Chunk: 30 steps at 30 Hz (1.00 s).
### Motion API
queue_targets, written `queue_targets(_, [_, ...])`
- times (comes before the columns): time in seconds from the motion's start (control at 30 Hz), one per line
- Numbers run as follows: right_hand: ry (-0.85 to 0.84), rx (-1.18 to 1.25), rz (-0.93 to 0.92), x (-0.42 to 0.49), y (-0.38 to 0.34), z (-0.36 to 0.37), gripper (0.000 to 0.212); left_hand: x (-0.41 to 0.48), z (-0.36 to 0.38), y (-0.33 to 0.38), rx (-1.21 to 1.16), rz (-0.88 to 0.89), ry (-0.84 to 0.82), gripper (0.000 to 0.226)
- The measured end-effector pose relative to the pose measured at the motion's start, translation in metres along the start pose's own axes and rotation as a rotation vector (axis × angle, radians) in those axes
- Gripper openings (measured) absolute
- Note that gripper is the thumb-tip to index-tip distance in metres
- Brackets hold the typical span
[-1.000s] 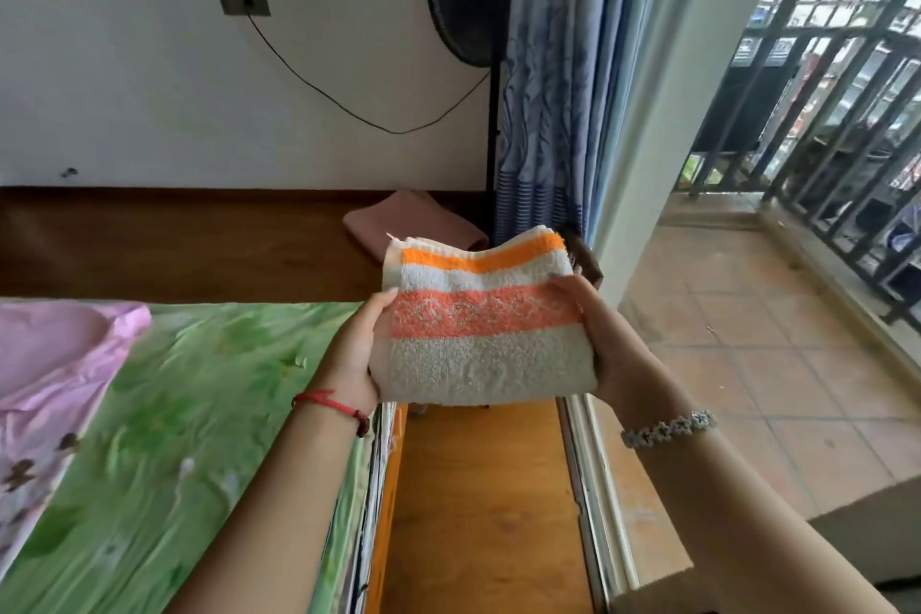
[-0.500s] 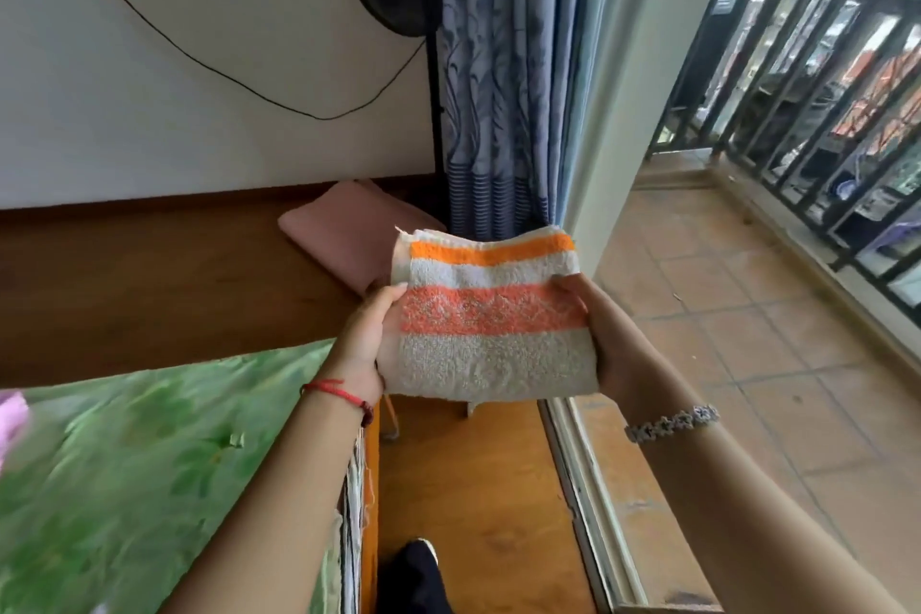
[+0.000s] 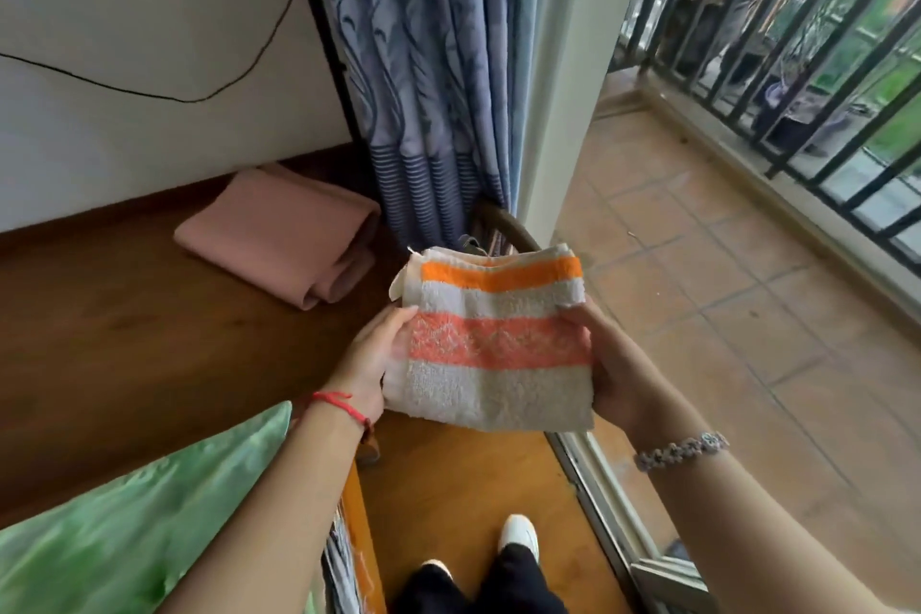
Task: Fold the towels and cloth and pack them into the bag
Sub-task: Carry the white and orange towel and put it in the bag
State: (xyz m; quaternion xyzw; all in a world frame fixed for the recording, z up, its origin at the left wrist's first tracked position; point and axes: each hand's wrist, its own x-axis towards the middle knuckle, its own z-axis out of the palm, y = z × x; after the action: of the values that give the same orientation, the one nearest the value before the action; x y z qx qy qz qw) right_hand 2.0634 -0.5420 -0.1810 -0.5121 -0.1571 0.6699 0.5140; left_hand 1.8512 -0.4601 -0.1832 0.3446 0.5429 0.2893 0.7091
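Observation:
I hold a folded towel (image 3: 498,339) with orange, coral and beige stripes in front of me, above the wooden floor. My left hand (image 3: 371,357) grips its left edge and my right hand (image 3: 615,366) grips its right edge. A folded pink cloth (image 3: 279,232) lies on the dark wooden platform (image 3: 124,339) behind the towel, to the left. A dark curved handle, perhaps of the bag (image 3: 511,224), shows just above the towel by the curtain; the rest is hidden.
A green sheet (image 3: 124,519) covers the bed at lower left. A blue patterned curtain (image 3: 428,80) hangs at centre, with a fan stand and cord beside it. The sliding door track (image 3: 603,499) leads right to a tiled balcony (image 3: 737,314) with black railings. My feet (image 3: 518,533) stand on the floor below.
My view has swung right and down: the bed has slid to the lower left, the pink cloth looks nearer and my feet show. The towel stays held the same way in both hands.

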Motion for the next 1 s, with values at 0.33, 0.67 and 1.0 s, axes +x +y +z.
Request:
queue_targets(0.33, [0.066, 0.053, 0.137, 0.093, 0.009, -0.064, 0.033, 0.11, 0.047, -0.016, 0.069, -0.112, -0.03, 0.028])
queue_targets(0.67, [0.066, 0.038, 0.16, 0.179, 0.051, -0.121, 0.035, 0.211, 0.065, -0.07, 0.135, -0.137, 0.009, 0.021])
queue_targets(1.0, [0.227, 0.007, 0.091, 0.246, 0.088, -0.147, 0.04, 0.283, 0.055, -0.111, 0.234, -0.161, -0.035, 0.025])
